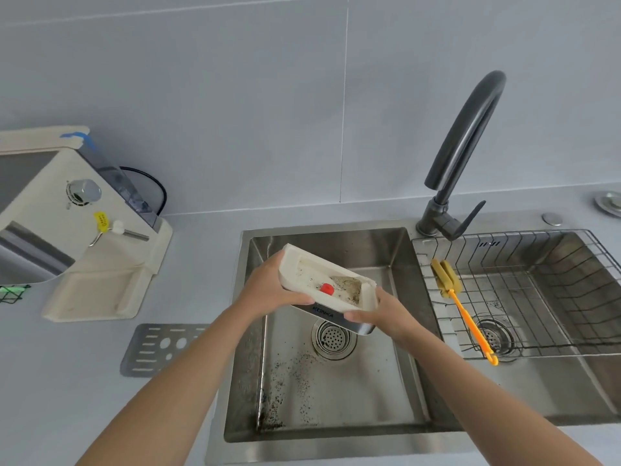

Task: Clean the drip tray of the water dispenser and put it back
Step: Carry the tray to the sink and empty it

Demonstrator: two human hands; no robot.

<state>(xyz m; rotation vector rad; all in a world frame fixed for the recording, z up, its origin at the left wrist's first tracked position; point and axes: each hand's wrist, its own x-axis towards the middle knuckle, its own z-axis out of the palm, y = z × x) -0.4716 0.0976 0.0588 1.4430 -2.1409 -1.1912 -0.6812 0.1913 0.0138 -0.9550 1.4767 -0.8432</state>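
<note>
The cream drip tray [312, 269] with a steel front is held over the left sink basin [336, 391], tilted down to the right. Dirty water and black specks have pooled in its lower corner, beside a red float [326, 289]. My left hand [268, 287] grips the tray's left end and my right hand [383, 311] grips its right end. The water dispenser [67, 210] stands at the left on the counter, its base slot [97, 294] bare. The tray's perforated metal grille [158, 348] lies flat on the counter in front of the dispenser.
Black specks lie scattered on the left basin's floor near the drain [332, 338]. A dark curved faucet [460, 156] stands between the basins. In the right basin a wire rack [537, 290] holds an orange-handled sponge brush [463, 307].
</note>
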